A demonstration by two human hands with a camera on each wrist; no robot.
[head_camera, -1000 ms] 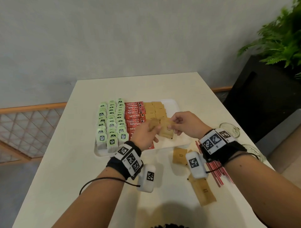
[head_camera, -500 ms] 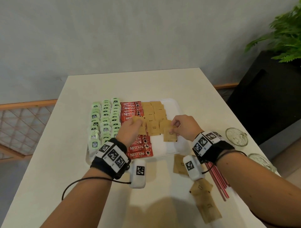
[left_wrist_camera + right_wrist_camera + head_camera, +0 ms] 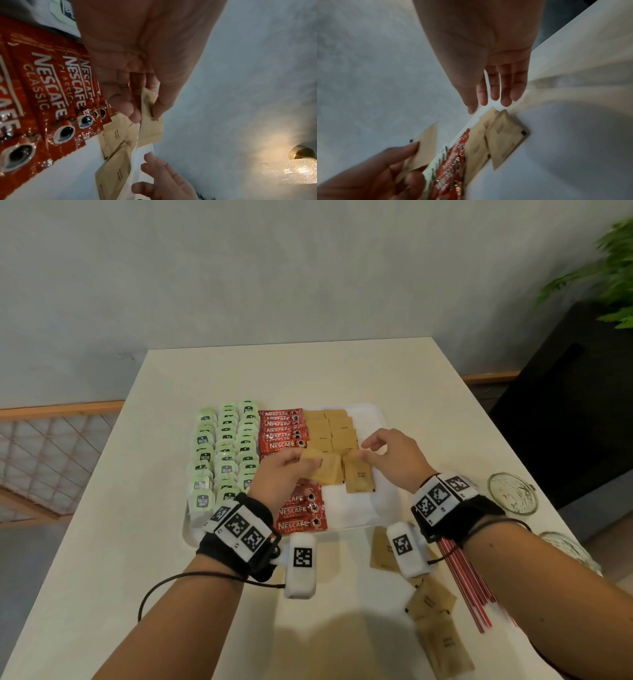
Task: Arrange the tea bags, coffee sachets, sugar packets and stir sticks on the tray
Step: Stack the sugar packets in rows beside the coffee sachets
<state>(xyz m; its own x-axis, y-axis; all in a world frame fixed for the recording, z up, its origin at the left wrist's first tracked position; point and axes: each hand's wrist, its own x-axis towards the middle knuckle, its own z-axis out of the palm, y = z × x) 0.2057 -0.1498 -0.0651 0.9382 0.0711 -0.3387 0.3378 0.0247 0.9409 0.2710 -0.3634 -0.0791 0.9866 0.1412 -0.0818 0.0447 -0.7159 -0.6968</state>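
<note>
A white tray (image 3: 352, 508) carries green tea bags (image 3: 226, 460) on the left, red coffee sachets (image 3: 282, 429) in the middle and brown sugar packets (image 3: 332, 429) on the right. My left hand (image 3: 306, 462) pinches one brown sugar packet (image 3: 150, 121) over the middle of the tray, just above the sugar rows. My right hand (image 3: 368, 450) hovers beside it with straight, empty fingers (image 3: 505, 94), above a sugar packet (image 3: 358, 479) lying flat on the tray. Red stir sticks (image 3: 466, 587) lie on the table under my right forearm.
Loose sugar packets (image 3: 431, 601) lie on the table (image 3: 102, 542) near the tray's front right corner. Two glass dishes (image 3: 510, 493) stand at the table's right edge. A black planter (image 3: 565, 405) with a green plant stands beyond it.
My right hand has let go of the sugar packet it laid on the tray and lifted off it. My left hand still holds its packet and has shifted slightly right.
</note>
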